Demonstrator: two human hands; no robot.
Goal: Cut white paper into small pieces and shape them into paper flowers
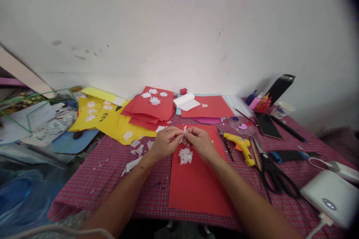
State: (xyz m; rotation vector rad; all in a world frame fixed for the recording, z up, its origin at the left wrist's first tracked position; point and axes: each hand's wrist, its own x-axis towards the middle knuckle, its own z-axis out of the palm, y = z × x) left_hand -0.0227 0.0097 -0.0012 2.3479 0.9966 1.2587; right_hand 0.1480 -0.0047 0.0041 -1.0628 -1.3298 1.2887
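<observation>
Over the far part of a red sheet [199, 190], a small piece of white paper [184, 129] is held up. The left hand [167, 141] pinches it between thumb and forefinger; the right hand [200, 141] grips it from the other side, close against the left. Just below, a white paper flower [185, 155] lies on the sheet. White scraps [138, 150] lie leftward on a checked tablecloth [114, 179]. To the right are a yellow glue gun [247, 155] and black-handled scissors [269, 165]; farther back, a stack of red paper [161, 110] bears more white flowers [155, 101].
</observation>
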